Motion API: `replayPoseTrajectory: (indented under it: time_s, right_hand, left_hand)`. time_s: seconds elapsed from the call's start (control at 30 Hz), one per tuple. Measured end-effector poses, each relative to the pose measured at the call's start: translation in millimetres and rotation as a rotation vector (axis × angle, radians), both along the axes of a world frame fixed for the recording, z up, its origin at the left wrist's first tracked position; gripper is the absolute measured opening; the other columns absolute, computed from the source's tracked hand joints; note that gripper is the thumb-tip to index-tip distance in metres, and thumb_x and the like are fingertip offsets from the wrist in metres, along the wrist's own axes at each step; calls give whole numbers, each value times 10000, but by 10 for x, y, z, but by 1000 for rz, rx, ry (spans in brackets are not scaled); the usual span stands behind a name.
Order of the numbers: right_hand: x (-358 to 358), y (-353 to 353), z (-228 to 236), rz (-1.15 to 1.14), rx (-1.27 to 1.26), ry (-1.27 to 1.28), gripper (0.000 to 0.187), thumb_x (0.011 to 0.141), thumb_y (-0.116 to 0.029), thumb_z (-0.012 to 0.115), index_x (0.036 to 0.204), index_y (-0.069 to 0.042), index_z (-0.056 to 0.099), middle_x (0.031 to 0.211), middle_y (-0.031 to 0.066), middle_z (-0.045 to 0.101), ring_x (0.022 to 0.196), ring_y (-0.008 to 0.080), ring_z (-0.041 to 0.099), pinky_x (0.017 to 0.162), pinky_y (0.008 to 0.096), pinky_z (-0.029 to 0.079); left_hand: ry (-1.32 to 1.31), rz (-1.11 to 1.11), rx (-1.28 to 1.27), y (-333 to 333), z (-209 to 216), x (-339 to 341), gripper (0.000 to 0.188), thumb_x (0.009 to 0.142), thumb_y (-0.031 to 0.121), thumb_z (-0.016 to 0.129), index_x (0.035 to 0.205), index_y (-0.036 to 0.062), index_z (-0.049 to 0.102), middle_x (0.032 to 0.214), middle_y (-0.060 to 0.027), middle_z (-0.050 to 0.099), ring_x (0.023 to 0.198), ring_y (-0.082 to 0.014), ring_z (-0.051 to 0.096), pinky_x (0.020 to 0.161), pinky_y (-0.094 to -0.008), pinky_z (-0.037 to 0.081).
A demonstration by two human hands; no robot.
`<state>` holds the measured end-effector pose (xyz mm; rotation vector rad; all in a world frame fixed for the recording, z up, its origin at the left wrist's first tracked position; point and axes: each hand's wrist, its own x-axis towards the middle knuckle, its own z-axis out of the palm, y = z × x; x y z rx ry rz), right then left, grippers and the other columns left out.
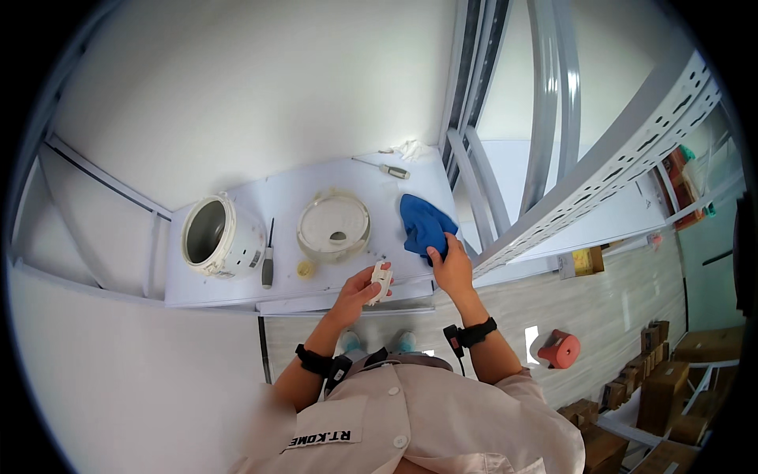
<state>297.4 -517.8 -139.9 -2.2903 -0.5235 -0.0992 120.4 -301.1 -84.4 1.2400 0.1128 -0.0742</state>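
Observation:
Over the front edge of the white shelf board (229, 296), my left hand (354, 299) is closed around a small white plastic part (381, 282) with a slot in it. My right hand (452, 268) pinches the near end of a blue cloth (425, 221), most of which lies on the board. Between the hands and the wall sits a round, stained whitish base (325, 217). To its left, a white cylindrical housing (246, 243) rests tilted, its dark opening showing. Beside that lies a grey-handled screwdriver (268, 270). A small yellowish round piece (305, 269) is near the base.
A second screwdriver (393, 171) and crumpled white tissue (410, 150) lie at the back. Grey perforated metal uprights (600, 170) rise close to my right. On the floor at right stand a red round object (560, 349) and several cardboard boxes (662, 395).

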Motion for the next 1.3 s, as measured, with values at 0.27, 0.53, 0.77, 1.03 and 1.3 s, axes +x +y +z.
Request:
replayPoseTrajectory:
  time_s: [0.27,0.53,0.77,1.03,1.3]
  right_hand:
    - [-406,-21,1298,134,605,199,559,919,-389,852,1196,24,598,1008,132,710,886,190,671,772,334,542]
    - [-619,236,1607,272,571,-326,574,781,-242,922,1250,-55,648,1305,239,557,1212,422,570,964,471,534]
    - [-622,126,1762,412,96,-445,475,735,-123,863,1198,-186,780,1306,200,550,1140,402,603,864,439,573]
    - [-608,-90,1825,341,85,-361,519,709,-93,848,1213,-196,780,1263,173,558,1088,370,632,808,427,581]
    - [-630,12,1675,345,75,-429,563,716,-85,826,1247,-267,785,1236,150,569,1037,336,639,767,412,582]
  left_hand:
    - [-71,152,-94,-52,345,331,608,1177,426,361,1682,92,300,1364,-65,632,1175,-173,633,952,-319,508]
    - [75,179,24,-222,435,496,631,1178,510,253,1624,78,366,1415,-40,616,1205,-173,607,1030,-309,479]
    - [-89,24,-8,-133,417,627,685,1160,543,287,1596,28,405,1535,-132,560,1406,-271,554,1225,-450,402]
    - [125,102,-401,-219,704,714,663,1167,524,313,1551,1,448,1509,-122,567,1386,-244,562,1205,-432,430]
    - [119,3,-363,-177,746,758,595,1168,480,357,1549,34,457,1517,-112,562,1387,-237,562,1177,-446,460]
